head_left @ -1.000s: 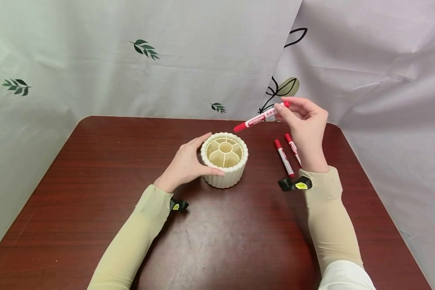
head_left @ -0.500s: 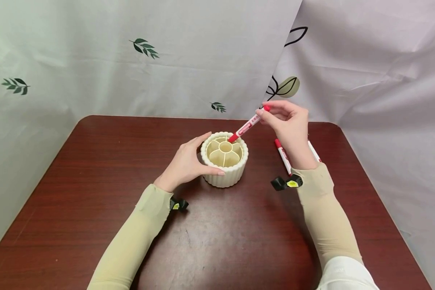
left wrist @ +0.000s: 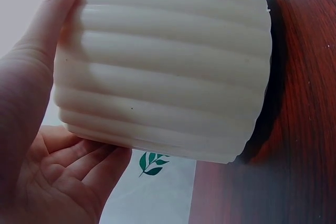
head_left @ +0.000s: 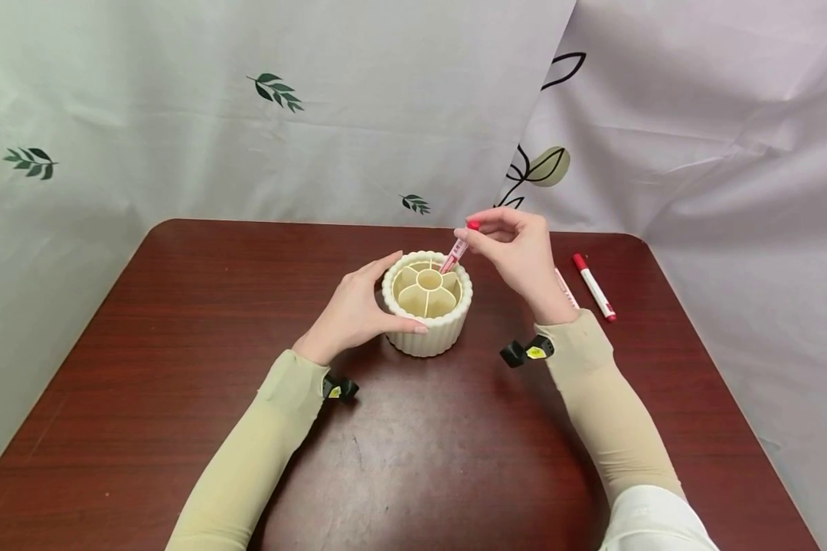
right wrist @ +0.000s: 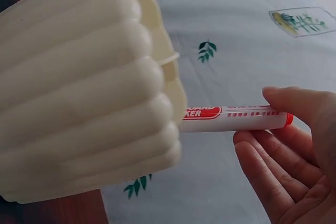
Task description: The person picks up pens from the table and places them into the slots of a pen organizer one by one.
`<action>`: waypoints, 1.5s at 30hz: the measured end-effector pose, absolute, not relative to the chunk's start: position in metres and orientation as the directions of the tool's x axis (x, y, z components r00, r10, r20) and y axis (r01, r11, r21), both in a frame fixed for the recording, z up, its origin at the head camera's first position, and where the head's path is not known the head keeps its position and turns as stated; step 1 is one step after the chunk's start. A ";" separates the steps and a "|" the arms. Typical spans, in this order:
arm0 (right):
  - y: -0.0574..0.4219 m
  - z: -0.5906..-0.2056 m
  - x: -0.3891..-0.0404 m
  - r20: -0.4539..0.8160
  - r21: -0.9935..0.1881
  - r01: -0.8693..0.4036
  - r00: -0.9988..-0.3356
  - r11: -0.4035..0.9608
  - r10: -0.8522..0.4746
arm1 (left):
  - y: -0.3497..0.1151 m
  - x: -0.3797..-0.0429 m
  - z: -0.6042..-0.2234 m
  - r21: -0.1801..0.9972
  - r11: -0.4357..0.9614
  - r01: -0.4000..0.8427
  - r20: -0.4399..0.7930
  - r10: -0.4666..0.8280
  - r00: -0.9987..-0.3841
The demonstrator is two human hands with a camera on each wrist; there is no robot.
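A cream pen holder with fluted sides and a divided insert stands on the table. My left hand grips it from the left, thumb along the near side and fingers behind; in the left wrist view its ribbed wall fills the space between thumb and fingers. With my right hand I pinch a red and white whiteboard marker by its upper end. The marker slants down into a back-right compartment, its lower part hidden inside. In the right wrist view, thumb and fingertips hold the marker near its red end.
Two more red and white markers lie on the dark red-brown table to the right: one marker in plain sight, another marker partly hidden behind my right wrist. A pale leaf-print cloth hangs behind the table.
My right hand has moved left and down, taking the marker from above the holder's right side into a compartment, and tilting it steeper. The left hand and the holder have stayed put.
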State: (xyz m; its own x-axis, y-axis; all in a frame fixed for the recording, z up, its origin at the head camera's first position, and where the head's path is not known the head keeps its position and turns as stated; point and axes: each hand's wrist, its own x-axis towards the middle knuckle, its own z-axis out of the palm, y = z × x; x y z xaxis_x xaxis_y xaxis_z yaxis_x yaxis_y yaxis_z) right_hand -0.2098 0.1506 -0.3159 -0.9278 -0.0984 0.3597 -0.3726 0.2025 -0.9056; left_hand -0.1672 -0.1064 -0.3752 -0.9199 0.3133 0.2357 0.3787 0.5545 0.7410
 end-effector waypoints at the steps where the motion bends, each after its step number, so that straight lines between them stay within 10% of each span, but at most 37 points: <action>1: 0.150 -0.317 -0.210 0.358 -0.904 -0.373 -0.928 0.210 -0.107 | -0.106 -0.167 -0.375 0.739 0.556 0.379 0.236 0.314 -0.920; 45: 0.188 -0.327 -0.203 0.269 -0.877 -0.275 -0.960 0.394 -0.070 | -0.111 -0.159 -0.372 0.715 0.578 0.393 0.241 0.324 -0.915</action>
State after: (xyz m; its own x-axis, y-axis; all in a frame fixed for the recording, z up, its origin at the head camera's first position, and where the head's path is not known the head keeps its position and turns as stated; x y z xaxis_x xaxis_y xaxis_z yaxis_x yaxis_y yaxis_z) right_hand -0.2031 0.1878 -0.3270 -0.9605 -0.0705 0.2693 -0.2749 0.3942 -0.8770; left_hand -0.1586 -0.1108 -0.3721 -0.9149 0.3239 0.2408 0.3928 0.5779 0.7153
